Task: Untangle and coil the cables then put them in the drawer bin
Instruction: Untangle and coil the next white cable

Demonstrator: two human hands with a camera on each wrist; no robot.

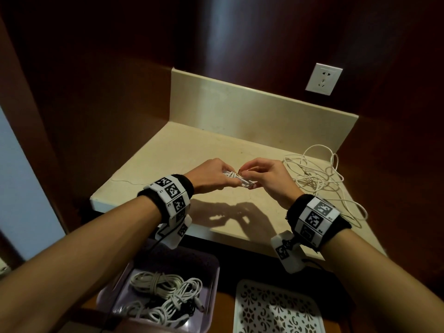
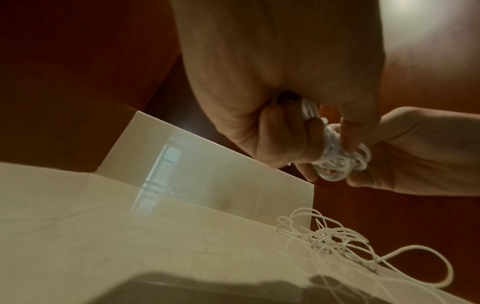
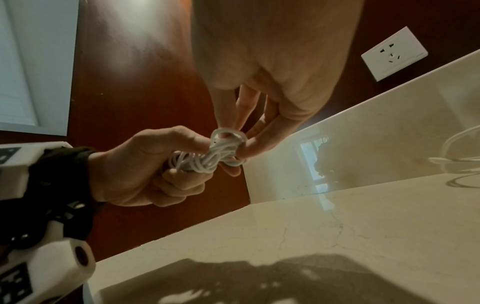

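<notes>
Over the beige surface (image 1: 182,150), set in a dark wood alcove, you hold both hands up off the stone, their shadow falling just in front of them. The surface is the largest thing here, with a raised back edge and a white socket (image 1: 323,79) on the wood wall above its right end. Below its front edge sit two bins: a purple bin (image 1: 213,280) on your left holding several coiled cables (image 1: 165,299), white and black, and a white patterned bin (image 1: 242,306) on your right. On the right part of the surface lies a loose tangle (image 1: 319,179) of thin white cable, one strand running toward the front edge. Your left hand (image 1: 211,175) is curled round one end of a small white bundle (image 1: 237,180), thumb pressed on top. Your right hand (image 1: 266,175) pinches the other end of the bundle with thumb and fingertips, its other fingers bent. The bundle hangs between the two hands, clear of the surface, wrapped about its middle.
</notes>
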